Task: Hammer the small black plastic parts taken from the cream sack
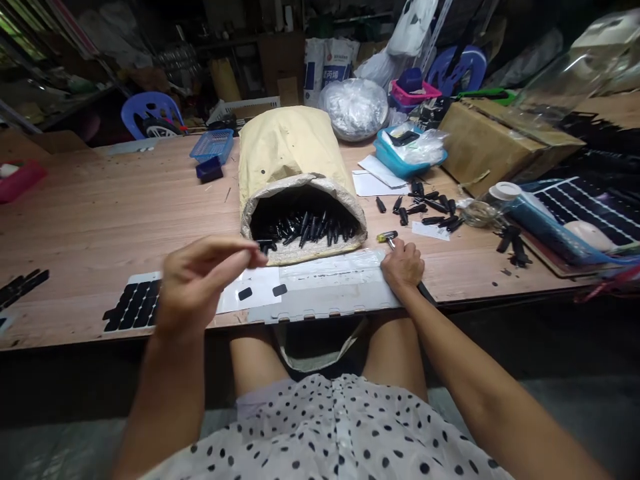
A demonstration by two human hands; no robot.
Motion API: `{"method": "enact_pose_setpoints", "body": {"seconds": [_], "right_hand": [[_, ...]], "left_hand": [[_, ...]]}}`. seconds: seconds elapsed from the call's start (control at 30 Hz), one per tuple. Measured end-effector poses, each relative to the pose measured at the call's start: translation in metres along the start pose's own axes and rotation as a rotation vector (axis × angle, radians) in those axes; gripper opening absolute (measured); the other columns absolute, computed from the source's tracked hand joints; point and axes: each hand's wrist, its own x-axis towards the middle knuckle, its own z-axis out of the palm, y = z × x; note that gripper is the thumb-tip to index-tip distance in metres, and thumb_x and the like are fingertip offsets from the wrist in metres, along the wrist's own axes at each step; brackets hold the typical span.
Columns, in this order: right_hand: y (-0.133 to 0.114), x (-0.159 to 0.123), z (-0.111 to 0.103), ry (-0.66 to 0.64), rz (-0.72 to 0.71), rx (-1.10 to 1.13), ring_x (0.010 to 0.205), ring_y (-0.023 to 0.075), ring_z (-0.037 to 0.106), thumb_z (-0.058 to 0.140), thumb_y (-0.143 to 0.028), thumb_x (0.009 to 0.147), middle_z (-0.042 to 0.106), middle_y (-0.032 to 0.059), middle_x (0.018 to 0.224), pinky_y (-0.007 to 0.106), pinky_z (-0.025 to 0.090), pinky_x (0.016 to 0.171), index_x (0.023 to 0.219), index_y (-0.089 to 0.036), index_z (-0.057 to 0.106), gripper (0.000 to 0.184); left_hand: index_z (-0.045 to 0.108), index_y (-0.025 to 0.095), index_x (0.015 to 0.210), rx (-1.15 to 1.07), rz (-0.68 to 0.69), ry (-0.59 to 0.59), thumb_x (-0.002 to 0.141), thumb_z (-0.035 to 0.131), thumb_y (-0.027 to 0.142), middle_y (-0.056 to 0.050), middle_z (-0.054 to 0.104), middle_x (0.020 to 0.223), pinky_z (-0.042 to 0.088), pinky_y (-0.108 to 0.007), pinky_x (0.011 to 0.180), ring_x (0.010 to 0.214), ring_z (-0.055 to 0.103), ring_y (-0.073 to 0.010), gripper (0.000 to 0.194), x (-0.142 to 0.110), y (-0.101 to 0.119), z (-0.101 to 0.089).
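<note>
My left hand (203, 280) is raised over the table's front edge, thumb and fingers pinched together and slightly blurred. Whatever lies between those fingertips, if anything, I cannot make out. My right hand (404, 267) rests at the edge of a grey board and is wrapped round a small hammer (387, 237) with a yellow and black head. Between and beyond the hands lies a cream paper sack (295, 143), its mouth facing me, with many black pointed plastic parts (313, 228) inside. White sheets (257, 300) with black stickers (279, 290) lie near my left hand.
Loose black parts (433, 203) are scattered to the right of the sack. Behind them stand a blue basket (410, 160) and a cardboard box (490, 143). A blue tray (213, 145) sits at the back left. Black sticker strips (133, 307) lie at the front left.
</note>
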Motion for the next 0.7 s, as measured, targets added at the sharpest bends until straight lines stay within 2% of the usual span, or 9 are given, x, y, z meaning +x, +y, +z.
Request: {"method": "enact_pose_setpoints", "body": {"seconds": [0.07,0.13,0.2,0.3,0.37,0.47,0.57,0.7], "right_hand": [[0.001,0.0,0.001,0.004,-0.002,-0.001,0.094,0.028,0.053,0.048,-0.021,0.09,0.058,0.0155,0.103,0.033,0.033,0.068,0.121,-0.016,0.062,0.035],[0.002,0.0,0.001,0.019,-0.007,-0.001,0.093,0.0278,0.053,0.047,-0.021,0.09,0.058,0.0153,0.102,0.033,0.032,0.068,0.121,-0.016,0.062,0.034],[0.003,0.0,0.002,0.03,-0.01,0.0,0.093,0.0279,0.053,0.047,-0.02,0.09,0.058,0.0152,0.102,0.033,0.032,0.067,0.12,-0.016,0.062,0.034],[0.003,0.0,0.004,0.032,-0.006,-0.003,0.092,0.0282,0.053,0.047,-0.02,0.09,0.058,0.0152,0.101,0.033,0.032,0.067,0.12,-0.016,0.062,0.034],[0.003,0.0,0.004,0.035,-0.005,-0.007,0.092,0.028,0.053,0.048,-0.02,0.09,0.058,0.015,0.101,0.033,0.032,0.067,0.12,-0.016,0.062,0.034],[0.002,-0.001,0.001,0.026,-0.002,-0.016,0.093,0.0275,0.053,0.048,-0.021,0.09,0.058,0.0148,0.101,0.033,0.033,0.068,0.121,-0.016,0.062,0.034],[-0.001,-0.001,-0.003,-0.009,0.003,-0.024,0.094,0.0275,0.053,0.047,-0.021,0.091,0.058,0.0149,0.102,0.033,0.033,0.067,0.121,-0.016,0.062,0.034],[-0.004,-0.002,-0.007,-0.025,0.011,-0.019,0.095,0.0275,0.054,0.046,-0.019,0.091,0.059,0.0149,0.102,0.032,0.034,0.068,0.121,-0.016,0.062,0.035]], "left_hand": [[0.074,0.018,0.082,0.102,-0.027,-0.011,0.078,0.071,0.037,-0.004,0.073,0.077,0.06,-0.032,0.069,0.074,0.069,-0.0186,0.02,0.025,-0.03,0.01],[0.071,0.017,0.08,0.286,-0.072,-0.026,0.081,0.063,0.035,-0.004,0.071,0.076,0.059,-0.033,0.071,0.074,0.068,-0.019,0.02,0.049,-0.07,0.02],[0.07,0.018,0.089,0.554,-0.052,-0.031,0.081,0.059,0.026,-0.007,0.073,0.093,0.058,-0.036,0.085,0.09,0.068,-0.0216,0.016,0.067,-0.109,0.025],[0.065,0.016,0.115,0.945,-0.092,-0.048,0.08,0.06,0.018,-0.014,0.066,0.122,0.052,-0.043,0.1,0.117,0.06,-0.0298,0.035,0.079,-0.147,0.028],[0.057,0.014,0.129,1.123,-0.155,-0.08,0.081,0.061,0.018,-0.018,0.061,0.129,0.049,-0.046,0.104,0.125,0.055,-0.0345,0.049,0.081,-0.158,0.029],[0.048,0.009,0.138,1.232,-0.23,-0.147,0.082,0.057,0.013,-0.021,0.059,0.126,0.048,-0.047,0.104,0.124,0.055,-0.0361,0.057,0.084,-0.166,0.035],[0.049,0.008,0.135,1.238,-0.287,-0.151,0.08,0.052,0.006,-0.022,0.058,0.121,0.051,-0.045,0.099,0.117,0.059,-0.0354,0.055,0.088,-0.171,0.043],[0.055,0.015,0.13,1.138,-0.265,-0.122,0.078,0.057,0.011,-0.017,0.055,0.119,0.052,-0.046,0.099,0.112,0.061,-0.0345,0.052,0.089,-0.177,0.053]]}}
